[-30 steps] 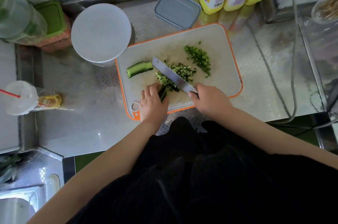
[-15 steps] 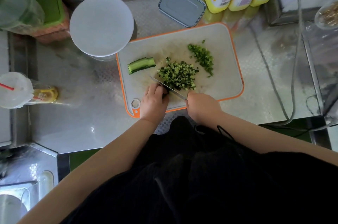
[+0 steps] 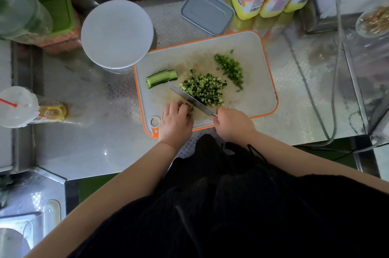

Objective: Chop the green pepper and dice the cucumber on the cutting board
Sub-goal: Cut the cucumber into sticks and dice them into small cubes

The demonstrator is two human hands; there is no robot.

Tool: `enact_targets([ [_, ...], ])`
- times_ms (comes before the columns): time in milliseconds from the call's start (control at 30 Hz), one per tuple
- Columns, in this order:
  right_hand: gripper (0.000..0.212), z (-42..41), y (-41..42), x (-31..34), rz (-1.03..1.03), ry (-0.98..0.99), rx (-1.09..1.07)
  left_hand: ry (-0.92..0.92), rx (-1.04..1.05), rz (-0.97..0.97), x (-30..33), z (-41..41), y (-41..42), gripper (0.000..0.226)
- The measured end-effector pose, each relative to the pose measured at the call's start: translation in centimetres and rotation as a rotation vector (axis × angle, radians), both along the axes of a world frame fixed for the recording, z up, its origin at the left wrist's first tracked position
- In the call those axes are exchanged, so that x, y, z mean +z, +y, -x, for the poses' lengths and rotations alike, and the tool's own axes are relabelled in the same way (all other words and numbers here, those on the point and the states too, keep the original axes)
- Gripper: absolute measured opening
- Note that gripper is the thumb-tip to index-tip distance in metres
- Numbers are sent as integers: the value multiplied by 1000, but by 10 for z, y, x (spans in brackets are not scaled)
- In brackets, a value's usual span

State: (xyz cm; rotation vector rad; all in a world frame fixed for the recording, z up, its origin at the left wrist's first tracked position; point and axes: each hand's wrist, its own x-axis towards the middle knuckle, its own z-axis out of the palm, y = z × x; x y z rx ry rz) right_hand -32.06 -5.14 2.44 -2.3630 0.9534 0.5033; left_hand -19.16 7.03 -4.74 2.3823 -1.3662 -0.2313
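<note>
The left hand [image 3: 175,122] pins cucumber strips [image 3: 189,107] so the right hand [image 3: 232,124], gripping the knife [image 3: 192,100], dices beside its fingertips.

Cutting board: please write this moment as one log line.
right hand: grips knife | left hand: holds cucumber strips | diced cucumber: piled

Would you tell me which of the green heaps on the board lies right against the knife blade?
The larger, middle heap, of cucumber dice: the knife lies along its near-left edge. The smaller heap lies apart, further right.
</note>
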Motion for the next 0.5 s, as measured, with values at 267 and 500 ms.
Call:
enact_targets([
  [267, 15, -16, 7, 0, -21, 63, 21, 51, 4, 75, -7, -5, -3, 7],
  [500, 25, -18, 1, -10, -55, 67, -3, 52, -39, 91, -8, -9, 1, 22],
])
